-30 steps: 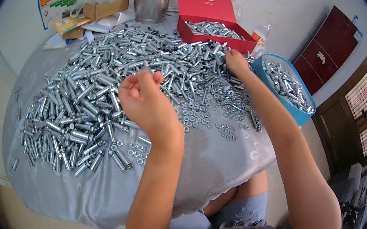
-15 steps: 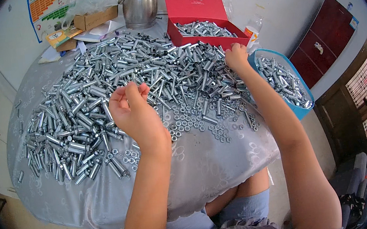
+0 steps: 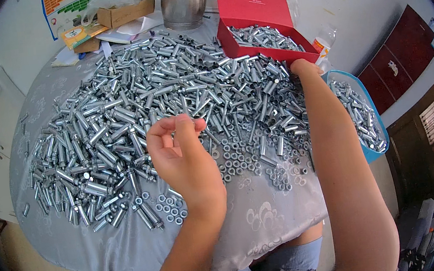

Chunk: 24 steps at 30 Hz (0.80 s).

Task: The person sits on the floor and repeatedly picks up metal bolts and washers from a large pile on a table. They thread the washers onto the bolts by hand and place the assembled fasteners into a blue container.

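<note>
My left hand (image 3: 186, 157) hovers over the near middle of a big heap of silvery metal anchor bolts and sleeves (image 3: 168, 87). Its fingers are curled in and the thumb presses against them; whatever they pinch is hidden. On the far right my right hand (image 3: 305, 67) reaches down at the heap's edge, just in front of the red box (image 3: 266, 54). Its fingertips are out of sight, so I cannot see what they touch. Loose hex nuts (image 3: 236, 162) and some washers (image 3: 300, 161) lie along the heap's near edge, between my forearms.
The open red box holds many metal parts, and so does a blue tub (image 3: 373, 117) at the right. A clear bottle (image 3: 325, 40) stands behind the tub. At the back are a steel pot (image 3: 184, 5) and a cardboard box (image 3: 125, 13). A grey cloth (image 3: 268, 210) covers the table.
The view has shifted, so the scene sits farther right. My right hand has lowered, and its fingers have dropped from sight near the red box. My left hand stays curled over the heap.
</note>
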Available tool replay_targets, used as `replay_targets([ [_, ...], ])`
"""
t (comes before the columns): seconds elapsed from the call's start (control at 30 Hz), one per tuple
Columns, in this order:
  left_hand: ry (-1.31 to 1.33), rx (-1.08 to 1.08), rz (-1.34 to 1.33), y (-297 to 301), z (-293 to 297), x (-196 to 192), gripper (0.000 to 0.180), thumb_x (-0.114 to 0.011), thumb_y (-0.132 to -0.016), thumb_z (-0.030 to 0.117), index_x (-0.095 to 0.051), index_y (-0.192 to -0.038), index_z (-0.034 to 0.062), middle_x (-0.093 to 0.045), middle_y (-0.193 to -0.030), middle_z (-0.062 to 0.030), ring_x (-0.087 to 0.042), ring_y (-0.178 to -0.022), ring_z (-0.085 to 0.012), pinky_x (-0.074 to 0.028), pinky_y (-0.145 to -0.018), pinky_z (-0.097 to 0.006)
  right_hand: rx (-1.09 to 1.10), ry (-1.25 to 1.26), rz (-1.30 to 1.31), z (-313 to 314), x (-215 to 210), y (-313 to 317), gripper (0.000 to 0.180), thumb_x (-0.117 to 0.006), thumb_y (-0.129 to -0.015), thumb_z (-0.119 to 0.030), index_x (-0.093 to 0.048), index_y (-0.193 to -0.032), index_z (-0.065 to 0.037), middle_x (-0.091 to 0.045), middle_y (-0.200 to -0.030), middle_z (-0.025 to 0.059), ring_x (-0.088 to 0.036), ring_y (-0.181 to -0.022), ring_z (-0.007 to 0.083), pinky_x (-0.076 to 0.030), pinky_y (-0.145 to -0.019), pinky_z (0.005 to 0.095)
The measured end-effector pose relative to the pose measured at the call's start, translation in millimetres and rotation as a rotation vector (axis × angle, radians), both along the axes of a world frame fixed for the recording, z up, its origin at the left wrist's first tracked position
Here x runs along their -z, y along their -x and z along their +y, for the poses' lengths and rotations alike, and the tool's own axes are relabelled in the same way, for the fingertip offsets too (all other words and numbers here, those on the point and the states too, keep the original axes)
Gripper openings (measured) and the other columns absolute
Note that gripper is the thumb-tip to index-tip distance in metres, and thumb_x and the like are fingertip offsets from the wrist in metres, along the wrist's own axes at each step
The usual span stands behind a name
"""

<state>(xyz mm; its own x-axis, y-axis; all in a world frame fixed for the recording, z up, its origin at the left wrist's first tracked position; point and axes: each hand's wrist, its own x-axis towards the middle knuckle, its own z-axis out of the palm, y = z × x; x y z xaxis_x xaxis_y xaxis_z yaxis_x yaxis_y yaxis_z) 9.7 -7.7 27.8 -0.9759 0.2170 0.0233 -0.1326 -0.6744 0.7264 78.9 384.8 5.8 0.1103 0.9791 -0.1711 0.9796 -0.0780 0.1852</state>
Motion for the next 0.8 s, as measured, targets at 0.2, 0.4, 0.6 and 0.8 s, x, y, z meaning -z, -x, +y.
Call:
replay_targets([
  [0.2, 0.013, 0.012, 0.006, -2.7, 2.8, 2.2, 0.015, -0.053, -0.080, 0.003, -0.043, -0.092, 0.0008, -0.047, -0.082, -0.0061, -0.050, -0.070, -0.0136, -0.045, -0.071, -0.029, 0.296, -0.151, 0.215, 59.2, 32.4, -8.9, 0.062, -0.043, -0.082, -0.040, -0.030, -0.132, -0.007, -0.027, -0.138, 0.0146, -0.026, -0.128, 0.0294, -0.016, -0.104, 0.0455],
  [0.4, -0.015, 0.039, 0.009, -4.2, 2.1, 5.1, 0.014, -0.054, -0.081, 0.003, -0.044, -0.089, 0.0024, -0.048, -0.084, -0.0060, -0.052, -0.070, -0.0127, -0.042, -0.067, -0.024, 0.045, -0.094, 0.141, 18.9, 0.5, -8.9, 0.066, -0.040, -0.082, -0.041, -0.027, -0.132, -0.001, -0.031, -0.136, 0.0162, -0.030, -0.125, 0.0325, -0.017, -0.103, 0.0474],
  [0.6, -0.054, 0.067, -0.017, -8.6, -1.1, -0.8, 0.013, -0.053, -0.081, 0.001, -0.043, -0.090, 0.0021, -0.049, -0.084, -0.0062, -0.052, -0.069, -0.0112, -0.041, -0.065, -0.022, -0.016, -0.082, 0.165, 34.7, 7.0, -15.9, 0.066, -0.039, -0.082, -0.042, -0.027, -0.133, -0.001, -0.032, -0.135, 0.0182, -0.029, -0.125, 0.0350, -0.016, -0.102, 0.0503],
  [0.8, -0.067, 0.057, 0.050, -9.3, 0.0, -1.8, 0.013, -0.053, -0.081, 0.004, -0.042, -0.090, 0.0016, -0.049, -0.084, -0.0066, -0.052, -0.069, -0.0113, -0.041, -0.064, -0.022, -0.148, -0.118, 0.189, 54.1, 41.0, -11.1, 0.066, -0.038, -0.082, -0.042, -0.026, -0.133, -0.001, -0.033, -0.134, 0.0203, -0.028, -0.126, 0.0376, -0.014, -0.102, 0.0532],
])
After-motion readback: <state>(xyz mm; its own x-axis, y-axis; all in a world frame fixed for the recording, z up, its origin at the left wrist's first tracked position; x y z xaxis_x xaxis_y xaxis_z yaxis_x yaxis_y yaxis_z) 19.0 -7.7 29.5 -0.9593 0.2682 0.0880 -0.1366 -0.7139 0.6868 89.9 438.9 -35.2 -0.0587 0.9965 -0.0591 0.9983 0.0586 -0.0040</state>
